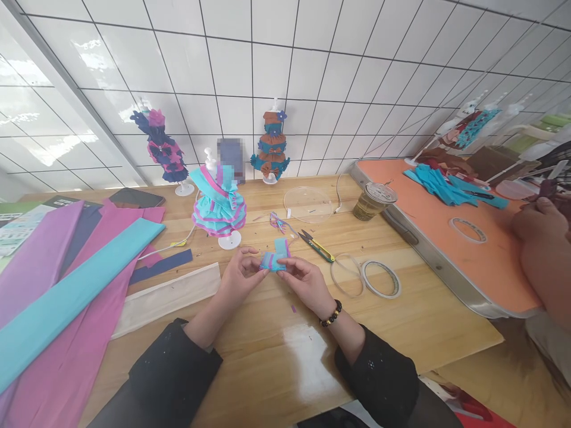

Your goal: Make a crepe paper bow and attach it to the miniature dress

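Note:
Between my hands, just above the wooden table, is a small folded strip of turquoise crepe paper [281, 249] with purple edging. My left hand [241, 274] pinches its left end between thumb and fingers. At its lower right side, my right hand [307, 283] pinches it too, a beaded bracelet on that wrist. Behind my left hand stands a small dress form in a turquoise and pink ruffled dress [219, 205]. Yellow-handled thread snips [316, 246] lie beyond my right hand. Right of them are a thin ring of tape [348, 276] and a roll of double-sided tape [381, 279].
Crepe paper sheets [80, 285] cover the left side, beside a cream strip [169, 298]. Two more dressed forms, one navy and pink [164, 148], one brown and teal [270, 148], stand by the tiled wall. A lidded cup [373, 201] is near the orange table [446, 238], where another person's hand [542, 238] works.

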